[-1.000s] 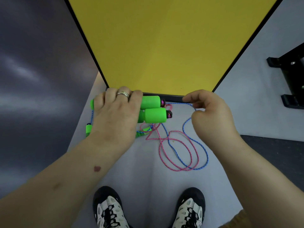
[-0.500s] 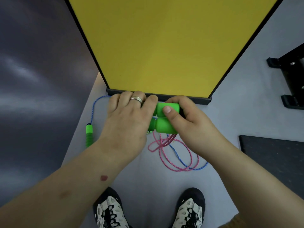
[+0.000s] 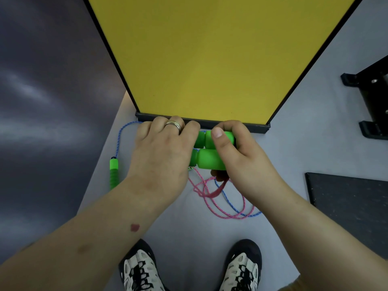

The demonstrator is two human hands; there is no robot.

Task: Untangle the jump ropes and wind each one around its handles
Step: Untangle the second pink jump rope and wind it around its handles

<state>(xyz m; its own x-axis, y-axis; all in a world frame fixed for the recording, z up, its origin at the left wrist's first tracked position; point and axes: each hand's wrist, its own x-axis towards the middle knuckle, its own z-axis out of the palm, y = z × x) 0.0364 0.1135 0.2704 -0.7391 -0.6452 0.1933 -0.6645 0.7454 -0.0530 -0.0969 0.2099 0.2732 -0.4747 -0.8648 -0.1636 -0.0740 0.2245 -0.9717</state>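
Both hands (image 3: 161, 152) (image 3: 235, 156) grip the paired green handles (image 3: 212, 151) side by side — apparently steadying them as a core for winding. Pink rope (image 3: 212, 203) and blue rope (image 3: 233, 206) lie looped on the near floor.

Two bright green foam jump-rope handles (image 3: 212, 152) lie side by side, horizontal, at the centre of the frame, one just above the other and touching. Below them, right of centre, a pink braided rope (image 3: 212, 198) and a blue braided rope (image 3: 233, 206) sag in overlapping, crossed loops. A third green ribbed handle (image 3: 113, 174) lies upright at the centre left, apart from the pair, with blue rope (image 3: 119, 137) curving up from its top end.
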